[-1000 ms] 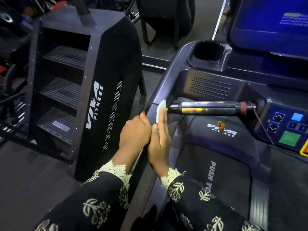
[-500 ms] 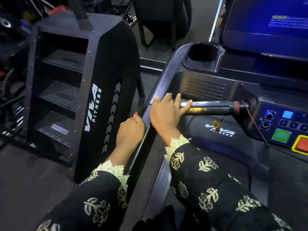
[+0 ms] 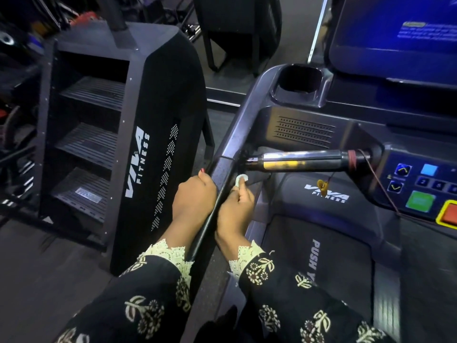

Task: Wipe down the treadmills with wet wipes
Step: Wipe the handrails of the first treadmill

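A dark treadmill fills the right half of the view, with its left side rail (image 3: 226, 169) running up toward a cup holder (image 3: 300, 79). My left hand (image 3: 194, 200) grips the outer side of that rail, fingers curled around it. My right hand (image 3: 235, 211) is on the inner side of the rail and pinches a small white wet wipe (image 3: 240, 179) against it, just below the metal pulse-grip handlebar (image 3: 299, 160). Most of the wipe is hidden inside my fingers.
The console's button panel (image 3: 425, 189) and blue screen (image 3: 400, 33) are at the right. A red cord (image 3: 376, 179) hangs from the handlebar. A black stair-climber machine (image 3: 118, 144) stands close on the left, with a narrow strip of floor between it and the treadmill.
My right hand came off the handlebar's left end, moved down and back, and now pinches the wipe on the rail's inner side. My left hand stayed gripping the rail.
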A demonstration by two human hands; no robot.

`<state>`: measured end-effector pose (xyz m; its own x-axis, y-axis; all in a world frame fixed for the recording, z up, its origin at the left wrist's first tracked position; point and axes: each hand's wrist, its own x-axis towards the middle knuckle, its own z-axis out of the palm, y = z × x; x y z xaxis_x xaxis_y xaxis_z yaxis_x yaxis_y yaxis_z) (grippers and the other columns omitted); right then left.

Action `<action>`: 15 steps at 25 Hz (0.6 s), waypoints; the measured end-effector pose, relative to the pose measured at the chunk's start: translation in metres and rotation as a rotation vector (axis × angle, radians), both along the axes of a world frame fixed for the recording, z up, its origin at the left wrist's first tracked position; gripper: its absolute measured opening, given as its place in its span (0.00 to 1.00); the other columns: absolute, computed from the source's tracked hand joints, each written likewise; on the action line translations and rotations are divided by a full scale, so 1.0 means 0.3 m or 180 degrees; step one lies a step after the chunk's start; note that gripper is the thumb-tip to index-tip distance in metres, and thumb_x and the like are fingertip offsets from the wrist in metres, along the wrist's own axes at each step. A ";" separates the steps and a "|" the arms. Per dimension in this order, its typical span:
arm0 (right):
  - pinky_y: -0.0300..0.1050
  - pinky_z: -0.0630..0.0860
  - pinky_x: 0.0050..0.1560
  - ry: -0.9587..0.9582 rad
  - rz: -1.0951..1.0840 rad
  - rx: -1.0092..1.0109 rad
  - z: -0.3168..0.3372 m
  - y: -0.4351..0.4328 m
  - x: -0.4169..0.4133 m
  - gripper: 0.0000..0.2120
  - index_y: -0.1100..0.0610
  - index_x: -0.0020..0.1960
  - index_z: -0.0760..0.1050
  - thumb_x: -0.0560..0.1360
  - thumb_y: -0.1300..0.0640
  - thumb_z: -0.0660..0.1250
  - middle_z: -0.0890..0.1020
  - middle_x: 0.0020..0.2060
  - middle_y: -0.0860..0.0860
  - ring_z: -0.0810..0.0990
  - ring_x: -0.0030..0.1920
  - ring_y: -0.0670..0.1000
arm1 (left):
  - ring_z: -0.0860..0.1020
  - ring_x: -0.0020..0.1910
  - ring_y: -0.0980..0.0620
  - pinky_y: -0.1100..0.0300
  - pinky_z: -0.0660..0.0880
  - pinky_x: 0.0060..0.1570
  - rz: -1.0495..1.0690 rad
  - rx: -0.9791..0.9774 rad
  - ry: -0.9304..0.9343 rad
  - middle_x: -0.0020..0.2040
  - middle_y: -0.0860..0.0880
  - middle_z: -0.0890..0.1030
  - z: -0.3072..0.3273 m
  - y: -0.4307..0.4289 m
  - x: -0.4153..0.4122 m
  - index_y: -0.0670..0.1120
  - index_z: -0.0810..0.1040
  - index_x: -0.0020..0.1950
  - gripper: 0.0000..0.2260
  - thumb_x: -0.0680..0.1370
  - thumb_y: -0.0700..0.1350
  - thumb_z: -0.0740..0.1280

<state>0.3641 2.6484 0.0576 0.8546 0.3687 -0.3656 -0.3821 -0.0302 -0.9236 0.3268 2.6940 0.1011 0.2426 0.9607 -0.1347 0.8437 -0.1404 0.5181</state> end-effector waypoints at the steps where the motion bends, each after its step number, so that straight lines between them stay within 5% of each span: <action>1: 0.32 0.68 0.52 0.0143 -0.0128 -0.0047 -0.003 0.017 0.017 0.15 0.57 0.66 0.75 0.81 0.61 0.58 0.76 0.58 0.49 0.76 0.54 0.46 | 0.76 0.56 0.37 0.54 0.67 0.50 -0.0009 0.0021 0.0009 0.55 0.36 0.79 -0.002 0.001 -0.002 0.36 0.78 0.54 0.25 0.84 0.50 0.46; 7: 0.44 0.72 0.46 0.0428 0.0024 -0.0039 -0.045 0.122 0.175 0.13 0.57 0.51 0.77 0.78 0.67 0.56 0.79 0.41 0.53 0.75 0.43 0.52 | 0.67 0.39 0.49 0.57 0.62 0.44 0.0002 0.0159 0.0064 0.46 0.39 0.79 0.012 -0.008 -0.005 0.36 0.79 0.51 0.24 0.84 0.49 0.48; 12: 0.39 0.74 0.52 0.0241 0.0030 -0.0296 0.011 0.034 0.052 0.15 0.51 0.63 0.78 0.79 0.60 0.59 0.83 0.53 0.47 0.79 0.51 0.48 | 0.77 0.45 0.39 0.57 0.65 0.41 -0.0092 0.0530 0.0064 0.45 0.40 0.80 0.006 -0.016 0.007 0.40 0.80 0.50 0.22 0.83 0.51 0.49; 15: 0.32 0.71 0.55 -0.1107 0.0059 -0.0223 0.042 -0.039 0.000 0.17 0.53 0.65 0.76 0.79 0.64 0.62 0.81 0.58 0.50 0.80 0.56 0.48 | 0.78 0.45 0.40 0.57 0.65 0.39 -0.0231 0.0665 -0.0011 0.43 0.41 0.81 0.007 -0.025 0.010 0.42 0.79 0.48 0.20 0.82 0.51 0.51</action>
